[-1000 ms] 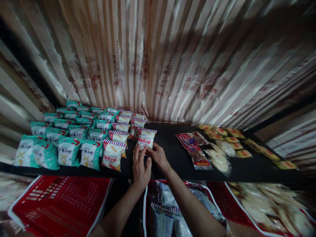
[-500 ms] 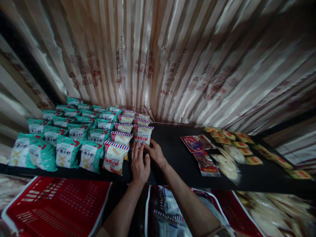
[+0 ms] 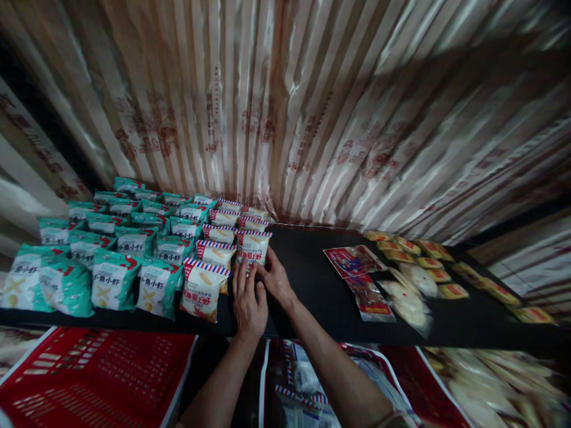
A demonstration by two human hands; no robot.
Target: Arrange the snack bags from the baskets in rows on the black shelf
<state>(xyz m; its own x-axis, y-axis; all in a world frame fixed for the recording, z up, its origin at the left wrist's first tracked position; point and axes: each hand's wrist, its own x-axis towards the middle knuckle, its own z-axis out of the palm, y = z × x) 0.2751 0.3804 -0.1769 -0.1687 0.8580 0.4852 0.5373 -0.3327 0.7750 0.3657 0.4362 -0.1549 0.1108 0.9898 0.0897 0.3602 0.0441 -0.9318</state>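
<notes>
A white snack bag [image 3: 252, 245] with a red-and-blue striped top stands upright at the front of the rightmost row on the black shelf [image 3: 307, 279]. My left hand [image 3: 248, 304] lies against its lower front, fingers stretched out and held close together. At the bag's lower right edge is my right hand [image 3: 277, 278], its thumb in front and its fingers along the side, partly hidden. Just left of my left hand stands another striped snack bag [image 3: 203, 291], at the front of its own row.
Rows of teal snack bags [image 3: 115, 279] fill the shelf's left. Further right lie red flat packets [image 3: 368, 291], clear-wrapped pale pieces [image 3: 408, 306] and small yellow packs [image 3: 439, 275]. Below are a red basket [image 3: 111, 368] and a basket of striped bags [image 3: 307, 410]. Pleated curtain [image 3: 285, 119] hangs behind.
The view has shifted slightly, so the shelf goods appear a little further left and lower. Both hands stay at the same striped snack bag, with hardly any visible movement.
</notes>
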